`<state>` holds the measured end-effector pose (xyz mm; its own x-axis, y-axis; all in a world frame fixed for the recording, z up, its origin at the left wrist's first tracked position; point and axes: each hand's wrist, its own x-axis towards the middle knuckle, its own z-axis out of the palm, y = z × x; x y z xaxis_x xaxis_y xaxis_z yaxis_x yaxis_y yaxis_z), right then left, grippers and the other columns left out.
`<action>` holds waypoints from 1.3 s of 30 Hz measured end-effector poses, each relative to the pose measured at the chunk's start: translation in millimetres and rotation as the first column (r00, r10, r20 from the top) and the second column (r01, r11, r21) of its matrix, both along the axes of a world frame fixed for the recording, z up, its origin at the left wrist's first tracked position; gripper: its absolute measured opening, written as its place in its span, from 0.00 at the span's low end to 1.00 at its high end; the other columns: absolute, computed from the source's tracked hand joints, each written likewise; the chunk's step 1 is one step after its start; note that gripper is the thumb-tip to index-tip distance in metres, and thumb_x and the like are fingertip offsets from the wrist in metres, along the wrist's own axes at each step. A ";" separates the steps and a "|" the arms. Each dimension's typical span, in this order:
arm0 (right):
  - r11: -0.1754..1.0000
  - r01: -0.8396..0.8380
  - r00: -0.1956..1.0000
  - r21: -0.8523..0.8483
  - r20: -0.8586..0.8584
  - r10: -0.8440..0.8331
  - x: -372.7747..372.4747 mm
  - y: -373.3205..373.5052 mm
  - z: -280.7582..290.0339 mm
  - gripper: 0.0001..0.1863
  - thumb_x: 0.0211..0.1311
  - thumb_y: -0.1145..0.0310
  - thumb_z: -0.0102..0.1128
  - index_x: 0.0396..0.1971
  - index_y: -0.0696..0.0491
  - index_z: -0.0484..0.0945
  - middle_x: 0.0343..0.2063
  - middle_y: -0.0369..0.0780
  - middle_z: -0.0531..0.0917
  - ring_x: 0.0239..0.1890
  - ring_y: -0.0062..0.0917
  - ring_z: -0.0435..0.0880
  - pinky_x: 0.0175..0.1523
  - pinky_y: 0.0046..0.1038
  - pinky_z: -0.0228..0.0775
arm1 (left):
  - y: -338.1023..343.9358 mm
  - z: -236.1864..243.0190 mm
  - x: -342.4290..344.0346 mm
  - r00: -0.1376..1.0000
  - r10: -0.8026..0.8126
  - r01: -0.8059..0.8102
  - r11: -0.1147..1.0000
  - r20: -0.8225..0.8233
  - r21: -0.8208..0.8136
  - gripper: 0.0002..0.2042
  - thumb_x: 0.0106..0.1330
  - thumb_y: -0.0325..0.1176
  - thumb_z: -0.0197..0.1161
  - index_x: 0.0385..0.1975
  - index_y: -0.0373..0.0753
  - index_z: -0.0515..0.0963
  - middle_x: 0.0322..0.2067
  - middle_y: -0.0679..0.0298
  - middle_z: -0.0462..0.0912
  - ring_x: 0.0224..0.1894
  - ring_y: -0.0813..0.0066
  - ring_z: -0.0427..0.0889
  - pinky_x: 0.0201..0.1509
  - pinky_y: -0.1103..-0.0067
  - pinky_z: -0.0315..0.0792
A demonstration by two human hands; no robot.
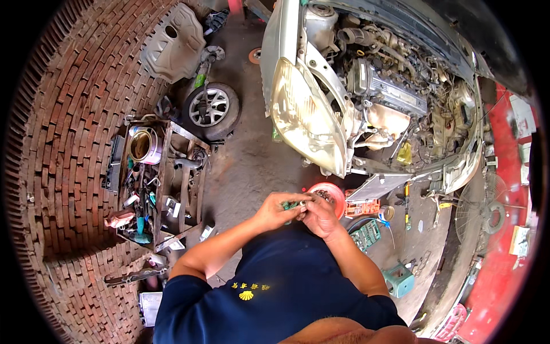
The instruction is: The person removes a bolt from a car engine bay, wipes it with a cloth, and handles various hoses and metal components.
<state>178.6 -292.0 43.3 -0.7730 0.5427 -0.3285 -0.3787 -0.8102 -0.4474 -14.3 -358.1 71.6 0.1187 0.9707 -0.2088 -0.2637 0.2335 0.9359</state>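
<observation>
My left hand point(274, 211) and my right hand point(321, 217) meet in front of my dark shirt, fingers closed around a small metal part point(303, 204). A green item point(289, 204), partly hidden, is also in the fingers of my left hand. Just beyond my hands, a pink bowl point(337, 200) holds several small, dark metal pieces point(322, 194). The car's headlight point(295, 109) is above them in the picture, beside the uncovered engine bay point(387, 86).
A wooden tool cart point(169, 137) stands left, near a loose wheel point(209, 109) and a brick wall point(74, 126). An orange tool case point(362, 209), green socket case point(366, 235), teal stool point(400, 279) and large fan point(494, 215) are right. A grey panel point(378, 188) juts below the car's front.
</observation>
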 end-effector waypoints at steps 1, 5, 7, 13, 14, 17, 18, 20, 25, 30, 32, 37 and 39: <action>0.996 -0.083 0.995 -0.043 -0.062 0.080 -7.4 4.9 5.4 0.12 0.72 0.67 0.66 0.51 0.52 0.80 0.39 0.36 0.85 0.41 0.22 0.83 0.48 0.27 0.74 | -3.9 0.2 -4.6 1.000 0.008 -0.008 1.000 0.001 0.014 0.14 0.74 0.28 0.65 0.56 0.33 0.83 0.35 0.63 0.88 0.37 0.79 0.84 0.42 0.78 0.79; 0.963 -0.269 0.962 -0.028 -0.056 0.267 -28.9 36.6 12.8 0.13 0.69 0.72 0.68 0.50 0.54 0.80 0.37 0.36 0.85 0.39 0.22 0.84 0.48 0.26 0.77 | -6.4 2.9 -20.7 0.998 0.051 -0.052 0.998 0.031 0.034 0.19 0.71 0.28 0.68 0.61 0.33 0.80 0.42 0.62 0.88 0.43 0.80 0.83 0.50 0.79 0.78; 0.960 -0.277 0.955 0.038 -0.098 0.279 -50.6 65.6 12.5 0.13 0.68 0.72 0.68 0.50 0.55 0.80 0.37 0.37 0.85 0.39 0.22 0.85 0.47 0.26 0.78 | -4.0 17.9 -25.2 0.919 0.313 -0.291 0.949 -0.239 0.123 0.27 0.68 0.32 0.72 0.66 0.34 0.76 0.39 0.66 0.86 0.41 0.82 0.81 0.47 0.80 0.77; 0.550 -0.391 0.768 0.738 0.591 -0.247 -121.7 275.9 48.3 0.11 0.65 0.71 0.66 0.45 0.58 0.81 0.32 0.38 0.86 0.33 0.26 0.85 0.42 0.27 0.77 | -58.0 -28.9 -91.4 0.625 0.663 -0.774 0.596 -0.412 -0.214 0.25 0.67 0.38 0.70 0.63 0.36 0.77 0.34 0.67 0.79 0.37 0.80 0.77 0.43 0.80 0.73; 0.510 -0.351 0.763 0.785 0.555 -0.330 -123.9 325.7 60.6 0.11 0.66 0.67 0.67 0.44 0.57 0.82 0.32 0.37 0.87 0.33 0.25 0.84 0.42 0.27 0.77 | -67.8 -45.9 -101.7 0.465 0.667 -0.810 0.586 -0.582 0.024 0.24 0.69 0.39 0.67 0.61 0.36 0.76 0.41 0.60 0.81 0.41 0.74 0.79 0.46 0.77 0.75; 0.451 -0.198 0.707 0.871 0.445 -0.550 -129.1 490.2 84.9 0.17 0.70 0.54 0.69 0.38 0.55 0.86 0.32 0.36 0.87 0.33 0.23 0.83 0.43 0.28 0.75 | -77.4 -45.4 -121.2 0.424 0.757 -0.901 0.406 -0.497 -0.151 0.23 0.63 0.34 0.63 0.58 0.35 0.74 0.48 0.58 0.79 0.48 0.68 0.78 0.52 0.75 0.74; 0.374 0.002 0.672 0.928 0.275 -0.688 -148.8 522.6 99.4 0.13 0.68 0.59 0.72 0.37 0.54 0.87 0.30 0.35 0.86 0.31 0.17 0.79 0.36 0.24 0.69 | -70.1 -40.3 -119.4 0.386 0.808 -0.922 0.341 -0.445 -0.182 0.23 0.60 0.33 0.62 0.57 0.36 0.74 0.44 0.60 0.77 0.48 0.69 0.77 0.53 0.74 0.73; 0.120 -0.158 0.632 0.980 0.194 -0.750 -143.0 664.3 85.9 0.19 0.67 0.57 0.74 0.45 0.58 0.87 0.36 0.39 0.88 0.38 0.23 0.83 0.46 0.26 0.74 | -56.4 -42.9 -115.4 0.353 0.839 -0.935 0.296 -0.414 -0.196 0.22 0.62 0.29 0.61 0.58 0.39 0.72 0.46 0.63 0.74 0.45 0.75 0.73 0.49 0.78 0.71; -0.213 -0.837 0.144 0.504 -0.172 -0.975 -121.9 858.2 91.3 0.36 0.65 0.32 0.61 0.56 0.49 0.85 0.52 0.46 0.88 0.54 0.47 0.85 0.57 0.42 0.77 | -5.1 -28.2 -81.7 0.271 0.900 -0.962 0.240 -0.342 -0.130 0.15 0.64 0.28 0.64 0.51 0.37 0.77 0.41 0.63 0.81 0.43 0.75 0.79 0.51 0.76 0.74; -0.378 -0.787 0.318 0.488 -0.204 -0.926 -137.1 893.6 40.6 0.39 0.67 0.36 0.61 0.66 0.51 0.78 0.61 0.49 0.82 0.60 0.47 0.82 0.63 0.40 0.75 | 5.3 -4.1 -59.2 0.280 0.786 -0.954 0.165 -0.552 -0.249 0.10 0.67 0.29 0.65 0.46 0.34 0.81 0.38 0.64 0.85 0.41 0.79 0.80 0.49 0.77 0.75; -0.238 -0.793 0.283 0.560 -0.007 -0.959 -129.1 909.5 46.6 0.38 0.66 0.37 0.62 0.66 0.51 0.78 0.61 0.49 0.82 0.61 0.47 0.81 0.63 0.40 0.74 | 7.4 -11.0 -59.0 0.266 0.818 -0.953 0.142 -0.510 -0.268 0.10 0.68 0.29 0.65 0.46 0.34 0.81 0.38 0.63 0.85 0.42 0.79 0.80 0.49 0.77 0.75; -0.178 -0.870 0.206 0.460 0.011 -0.979 -135.1 933.7 57.0 0.39 0.64 0.35 0.62 0.65 0.50 0.79 0.61 0.47 0.82 0.61 0.46 0.81 0.64 0.41 0.73 | 18.1 -15.1 -67.5 0.292 0.782 -0.954 0.194 -0.551 -0.230 0.10 0.68 0.30 0.66 0.45 0.34 0.82 0.37 0.63 0.86 0.40 0.78 0.82 0.48 0.77 0.77; -0.277 -0.858 0.258 0.433 -0.103 -0.961 -115.8 949.1 95.0 0.39 0.63 0.34 0.62 0.64 0.49 0.80 0.60 0.46 0.83 0.61 0.45 0.81 0.63 0.41 0.73 | 33.8 -14.8 -80.6 0.295 0.826 -0.951 0.205 -0.481 -0.232 0.10 0.69 0.31 0.66 0.46 0.33 0.81 0.37 0.63 0.86 0.41 0.78 0.82 0.49 0.77 0.77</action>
